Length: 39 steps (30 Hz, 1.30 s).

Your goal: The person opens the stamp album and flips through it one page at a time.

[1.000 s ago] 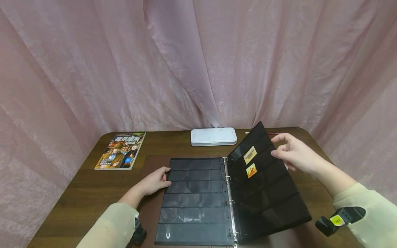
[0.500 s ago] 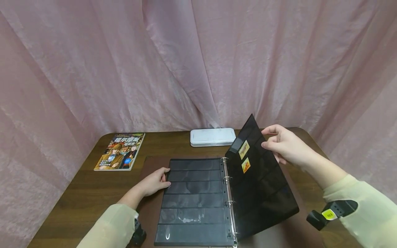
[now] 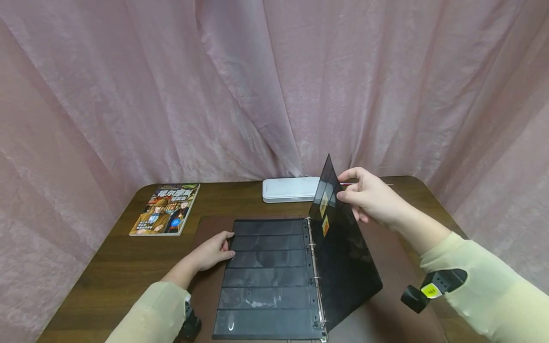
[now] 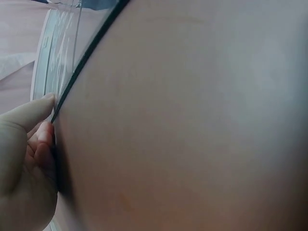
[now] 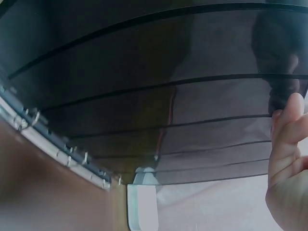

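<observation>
A ring-bound stamp album lies open on its brown cover (image 3: 394,267). Its left black page (image 3: 266,276) is flat, with clear strip pockets. By the outer edge, my left hand (image 3: 212,251) holds this page between thumb and fingers; the left wrist view shows the pinch on the page's edge. My right hand (image 3: 371,197) pinches the outer edge of another black page (image 3: 345,257), which stands steeply raised from the metal rings (image 3: 317,286). Two small stamps (image 3: 326,225) show in its upper pockets. The right wrist view shows the raised page's other side (image 5: 159,101), its strips reflecting the surroundings.
A white tin case (image 3: 289,189) lies at the table's back edge, partly behind the raised page. To its right is a thin red stick (image 3: 383,184), partly hidden by the hand. A colourful comic-style book (image 3: 165,209) lies at the back left. Pink curtains hang behind the wooden table (image 3: 107,271).
My right hand has moved left and slightly up, swinging the pinched page from a low slant on the right to nearly upright. My left hand has stayed at the left page's edge.
</observation>
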Each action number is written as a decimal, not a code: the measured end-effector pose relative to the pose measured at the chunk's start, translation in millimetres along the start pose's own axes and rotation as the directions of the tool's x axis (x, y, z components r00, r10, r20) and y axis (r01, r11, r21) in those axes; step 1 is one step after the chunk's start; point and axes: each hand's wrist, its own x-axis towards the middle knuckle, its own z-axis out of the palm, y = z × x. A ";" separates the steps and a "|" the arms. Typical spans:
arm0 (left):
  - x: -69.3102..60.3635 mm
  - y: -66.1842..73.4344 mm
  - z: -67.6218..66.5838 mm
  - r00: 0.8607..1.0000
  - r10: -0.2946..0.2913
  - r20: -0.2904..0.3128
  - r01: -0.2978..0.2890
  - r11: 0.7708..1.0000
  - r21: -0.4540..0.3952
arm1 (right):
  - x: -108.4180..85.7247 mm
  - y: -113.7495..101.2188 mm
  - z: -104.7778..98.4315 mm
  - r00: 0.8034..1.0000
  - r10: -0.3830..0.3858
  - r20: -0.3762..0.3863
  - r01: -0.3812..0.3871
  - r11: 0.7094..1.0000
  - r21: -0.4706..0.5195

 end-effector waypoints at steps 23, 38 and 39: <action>4.9 48.0 -39.2 0.999 0.005 -0.039 -0.005 1.000 -0.006 | 18.9 2.4 45.4 0.999 0.007 0.052 -0.017 0.981 0.194; 6.2 89.1 -57.4 0.999 0.039 -0.025 -0.042 0.995 -0.096 | 26.8 11.9 62.5 0.995 0.007 0.103 -0.029 0.975 0.220; 6.0 90.6 -57.9 0.999 0.037 -0.023 -0.039 0.993 -0.111 | 27.2 12.7 63.8 0.994 0.003 0.106 -0.027 0.974 0.225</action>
